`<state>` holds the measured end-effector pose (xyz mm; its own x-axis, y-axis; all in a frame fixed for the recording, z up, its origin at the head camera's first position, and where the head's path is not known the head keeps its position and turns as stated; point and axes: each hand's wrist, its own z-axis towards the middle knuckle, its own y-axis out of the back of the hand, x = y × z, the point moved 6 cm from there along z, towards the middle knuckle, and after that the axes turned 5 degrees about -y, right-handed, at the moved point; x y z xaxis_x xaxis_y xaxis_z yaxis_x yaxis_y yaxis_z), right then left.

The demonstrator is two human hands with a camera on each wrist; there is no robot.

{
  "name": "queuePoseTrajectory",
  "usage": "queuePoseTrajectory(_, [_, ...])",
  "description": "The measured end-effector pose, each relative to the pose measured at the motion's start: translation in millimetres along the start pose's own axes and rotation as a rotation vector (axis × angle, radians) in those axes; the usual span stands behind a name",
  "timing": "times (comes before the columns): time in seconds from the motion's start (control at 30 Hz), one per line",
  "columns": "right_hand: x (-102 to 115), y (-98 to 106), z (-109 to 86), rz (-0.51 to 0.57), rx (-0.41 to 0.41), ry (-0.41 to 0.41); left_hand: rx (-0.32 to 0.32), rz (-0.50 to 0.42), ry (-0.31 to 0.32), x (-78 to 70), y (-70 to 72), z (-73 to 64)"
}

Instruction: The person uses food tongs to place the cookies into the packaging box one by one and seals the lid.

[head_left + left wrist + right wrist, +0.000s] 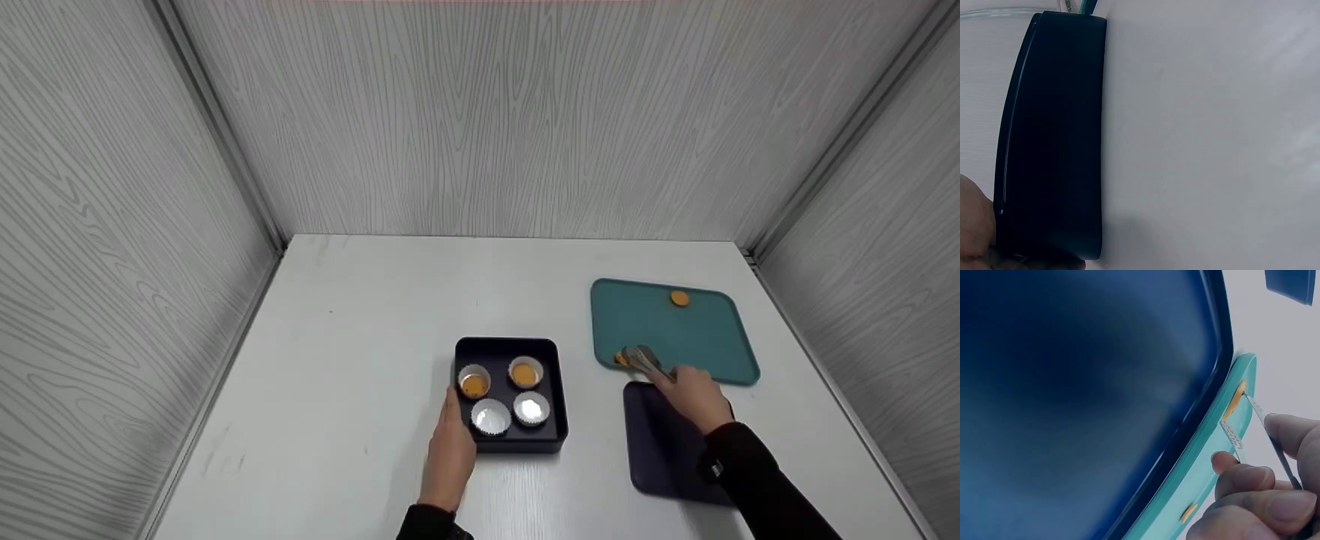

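My right hand [694,397] holds metal tongs [1233,439] with perforated tips. The two tips stand apart at either side of a round, cookie-like orange disc [1234,400] at the near left corner of the teal tray [675,330]. Another orange disc [679,298] lies near that tray's far edge. With its fingers straight, my left hand [448,457] rests against the left side of a dark square baking pan [506,446]. Inside the pan are several fluted cups; the two far ones, a left cup [475,382] and a right cup [526,372], each contain an orange disc.
A dark navy tray [660,450] lies just in front of the teal tray, partly under my right forearm. Wood-grain panels [465,120] wall the white table [337,375] at the back and both sides.
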<state>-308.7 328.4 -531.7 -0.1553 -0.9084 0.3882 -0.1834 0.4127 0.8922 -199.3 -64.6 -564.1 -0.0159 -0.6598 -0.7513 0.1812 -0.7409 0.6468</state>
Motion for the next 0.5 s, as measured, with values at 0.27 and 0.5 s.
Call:
queuePoseTrajectory(0.27, [1.1,-0.2,2.2,0.021,-0.012,0.011,0.001,0.006,0.002,1.3,-1.4,0.8])
queuePoseTrajectory(0.5, [0.2,-0.4,2.0,0.036,0.007,-0.01,0.007,-0.01,0.011,1.9,-1.8,0.3])
